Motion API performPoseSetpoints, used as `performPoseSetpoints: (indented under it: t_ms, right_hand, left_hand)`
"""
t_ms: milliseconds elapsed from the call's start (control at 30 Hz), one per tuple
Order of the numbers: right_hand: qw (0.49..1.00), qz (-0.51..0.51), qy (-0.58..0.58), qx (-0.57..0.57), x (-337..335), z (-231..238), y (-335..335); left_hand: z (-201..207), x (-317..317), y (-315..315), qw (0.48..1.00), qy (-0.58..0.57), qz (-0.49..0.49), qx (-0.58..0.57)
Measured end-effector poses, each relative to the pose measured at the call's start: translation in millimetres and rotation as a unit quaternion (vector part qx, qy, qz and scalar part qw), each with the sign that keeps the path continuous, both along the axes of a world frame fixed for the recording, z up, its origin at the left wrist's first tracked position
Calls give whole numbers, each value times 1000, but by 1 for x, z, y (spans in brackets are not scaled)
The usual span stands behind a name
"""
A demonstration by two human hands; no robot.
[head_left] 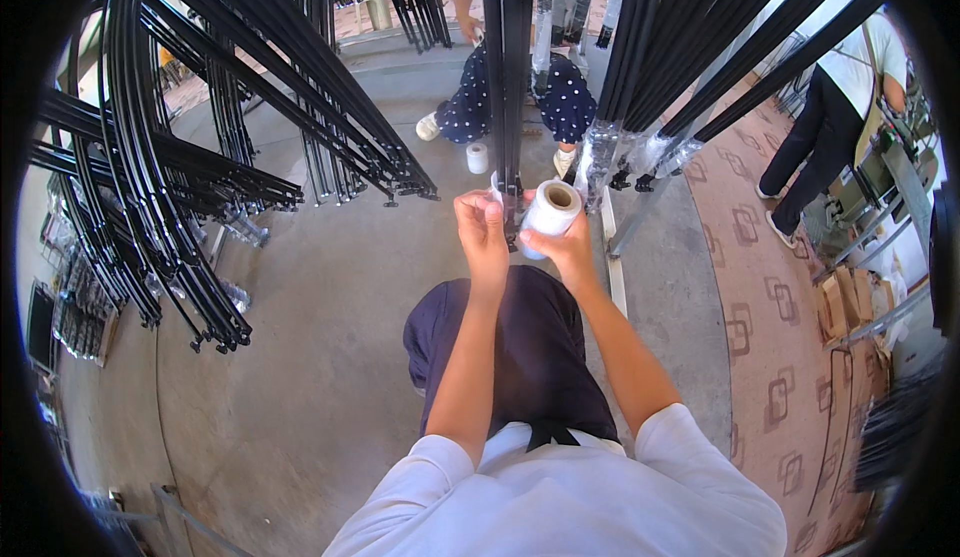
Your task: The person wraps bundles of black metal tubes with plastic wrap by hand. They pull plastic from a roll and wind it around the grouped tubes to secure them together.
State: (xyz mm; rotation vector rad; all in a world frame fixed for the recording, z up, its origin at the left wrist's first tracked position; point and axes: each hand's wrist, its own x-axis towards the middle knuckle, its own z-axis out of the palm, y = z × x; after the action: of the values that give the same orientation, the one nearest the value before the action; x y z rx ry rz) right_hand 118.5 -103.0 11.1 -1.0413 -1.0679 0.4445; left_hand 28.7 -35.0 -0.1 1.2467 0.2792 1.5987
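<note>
Gripping a film roll (547, 219) beside a hanging black rod bundle (508, 77), the R hand (568, 246) risks a drop if its hold slackens; L hand (483, 227) is curled by the bundle, grip unclear. Wrapped rods (598, 152) at R could catch the roll; co-worker's dotted knees (468, 102) limit fwd room; more room L, over concrete floor (300, 367).

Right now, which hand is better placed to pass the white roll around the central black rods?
Probably the right hand: it grips the white roll, right of the central black rods. The left hand is left of them; its grip is unclear.
</note>
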Motion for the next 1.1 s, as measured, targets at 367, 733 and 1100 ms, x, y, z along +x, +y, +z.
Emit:
performPoseSetpoints:
  t_ms: [367, 733, 1100]
  right_hand:
    - [995, 54, 84, -15, 11, 17, 15]
    - [981, 128, 141, -40, 20, 19, 25]
    - [959, 194, 196, -72, 13, 30, 39]
  left_hand:
    - [26, 5, -13, 997, -20, 21, -67]
    - [-3, 3, 50, 963, 166, 104, 183]
    - [0, -28, 40, 965, 214, -78, 128]
